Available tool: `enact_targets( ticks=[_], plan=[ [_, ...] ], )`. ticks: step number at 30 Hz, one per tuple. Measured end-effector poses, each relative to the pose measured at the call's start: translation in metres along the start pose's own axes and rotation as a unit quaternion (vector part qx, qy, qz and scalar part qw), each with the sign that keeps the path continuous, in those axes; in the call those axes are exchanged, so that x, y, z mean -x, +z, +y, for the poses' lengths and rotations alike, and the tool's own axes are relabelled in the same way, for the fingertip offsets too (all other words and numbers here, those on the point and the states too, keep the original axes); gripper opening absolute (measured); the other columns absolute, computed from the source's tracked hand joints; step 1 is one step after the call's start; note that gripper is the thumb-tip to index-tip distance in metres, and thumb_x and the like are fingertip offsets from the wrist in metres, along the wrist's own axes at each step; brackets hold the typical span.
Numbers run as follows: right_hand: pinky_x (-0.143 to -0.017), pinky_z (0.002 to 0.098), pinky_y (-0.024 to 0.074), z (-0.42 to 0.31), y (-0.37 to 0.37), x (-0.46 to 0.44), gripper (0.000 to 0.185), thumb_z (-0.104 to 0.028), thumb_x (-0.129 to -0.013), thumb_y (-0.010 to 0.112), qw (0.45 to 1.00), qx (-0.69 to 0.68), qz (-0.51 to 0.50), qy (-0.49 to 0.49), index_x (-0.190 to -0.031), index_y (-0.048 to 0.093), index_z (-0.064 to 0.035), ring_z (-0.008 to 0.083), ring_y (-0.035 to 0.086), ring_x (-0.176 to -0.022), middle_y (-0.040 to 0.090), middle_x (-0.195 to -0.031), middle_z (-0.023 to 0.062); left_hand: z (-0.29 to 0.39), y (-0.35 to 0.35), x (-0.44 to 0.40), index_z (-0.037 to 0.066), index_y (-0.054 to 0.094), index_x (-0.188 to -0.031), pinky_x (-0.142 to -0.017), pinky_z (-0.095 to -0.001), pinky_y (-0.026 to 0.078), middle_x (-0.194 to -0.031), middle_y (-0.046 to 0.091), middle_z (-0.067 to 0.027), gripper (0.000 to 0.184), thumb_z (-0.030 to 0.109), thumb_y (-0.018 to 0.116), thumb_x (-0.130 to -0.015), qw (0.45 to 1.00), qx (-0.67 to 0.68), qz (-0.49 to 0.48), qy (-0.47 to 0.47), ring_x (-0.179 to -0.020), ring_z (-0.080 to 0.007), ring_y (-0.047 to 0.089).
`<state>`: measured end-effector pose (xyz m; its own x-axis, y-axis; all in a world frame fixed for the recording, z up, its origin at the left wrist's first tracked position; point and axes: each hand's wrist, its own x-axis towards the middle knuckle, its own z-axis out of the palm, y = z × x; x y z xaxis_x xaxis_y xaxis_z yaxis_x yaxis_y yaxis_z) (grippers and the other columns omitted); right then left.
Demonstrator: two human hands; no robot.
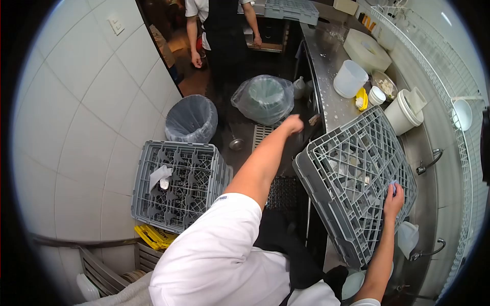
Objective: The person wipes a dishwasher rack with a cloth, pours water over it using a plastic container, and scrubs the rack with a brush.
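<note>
My left hand (293, 124) reaches forward over the floor, just below a clear-bag-lined green bin (265, 94); motion smears its fingers. A small pale brown piece (314, 120) shows just right of it, by the counter's edge. On the right, my right hand (393, 201) is closed at the lower right part of a grey dish rack (352, 178), with a small bluish-purple thing at its fingertips that I cannot make out. The rack lies tilted across the steel counter (319, 56), and small scraps show through its grid.
A lined grey bin (191, 119) stands left of centre. Nearer me are stacked racks (176, 186) and a yellow caution sign (153, 237). A person in a black apron (224, 35) stands ahead. Tubs (350, 79), a white bucket (403, 112) and taps (431, 162) line the right.
</note>
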<state>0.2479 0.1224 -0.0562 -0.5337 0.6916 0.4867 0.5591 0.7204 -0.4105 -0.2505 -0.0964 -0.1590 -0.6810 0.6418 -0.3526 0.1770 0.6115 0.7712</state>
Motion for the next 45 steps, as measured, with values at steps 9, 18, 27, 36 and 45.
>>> enact_targets(
  ticks=[9,18,27,36,45],
  plan=[
    [-0.092,0.0425,0.0493,0.001,-0.001,0.0,0.033,-0.029,-0.1,0.062,1.0,0.012,-0.01,-0.001,-0.115,0.067,0.0007,0.0372,0.063,-0.105,0.067,-0.112,0.0192,0.253,0.048,0.113,0.016,0.047,-0.151,-0.106,-0.0577,0.041,-0.137,0.059,-0.0226,0.09,0.072,0.063,-0.083,0.916,-0.139,0.056,0.372,-0.129,-0.0394,0.054],
    [-0.089,0.043,0.0492,-0.004,-0.003,0.002,0.03,-0.026,-0.099,0.065,1.0,0.01,0.01,-0.026,-0.112,0.067,0.0009,0.0363,0.063,-0.1,0.067,-0.105,0.0177,0.232,0.148,0.158,0.026,0.042,-0.156,-0.119,-0.071,0.007,-0.162,0.033,-0.023,0.087,0.078,0.047,-0.088,0.795,-0.37,-0.107,0.469,-0.153,-0.0439,0.021],
    [-0.086,0.0432,0.0496,-0.01,-0.003,0.002,0.031,-0.026,-0.099,0.065,1.0,-0.007,0.008,-0.006,-0.112,0.067,0.0019,0.0369,0.063,-0.098,0.066,-0.104,0.0178,0.229,0.148,0.156,0.028,0.046,-0.154,-0.118,-0.0675,0.014,-0.155,0.042,-0.0197,0.085,0.078,0.051,-0.085,0.801,-0.36,-0.092,0.47,-0.148,-0.0406,0.031],
    [-0.088,0.044,0.0492,-0.006,-0.001,0.002,0.031,-0.026,-0.098,0.066,1.0,-0.001,0.012,-0.011,-0.111,0.067,0.0022,0.0373,0.063,-0.1,0.067,-0.105,0.0184,0.254,0.145,0.162,0.024,0.053,-0.148,-0.105,-0.0564,0.033,-0.142,0.054,-0.0146,0.103,0.088,0.061,-0.068,0.81,-0.4,-0.089,0.42,-0.136,-0.0325,0.044],
    [-0.091,0.0435,0.0489,-0.013,-0.005,0.004,0.03,-0.026,-0.097,0.066,1.0,0.001,0.016,-0.001,-0.11,0.068,0.0013,0.0369,0.063,-0.102,0.068,-0.107,0.0178,0.251,0.153,0.156,0.025,0.058,-0.142,-0.104,-0.0567,0.035,-0.136,0.059,-0.0144,0.091,0.088,0.053,-0.077,0.828,-0.364,-0.071,0.42,-0.132,-0.0326,0.049]
  ],
)
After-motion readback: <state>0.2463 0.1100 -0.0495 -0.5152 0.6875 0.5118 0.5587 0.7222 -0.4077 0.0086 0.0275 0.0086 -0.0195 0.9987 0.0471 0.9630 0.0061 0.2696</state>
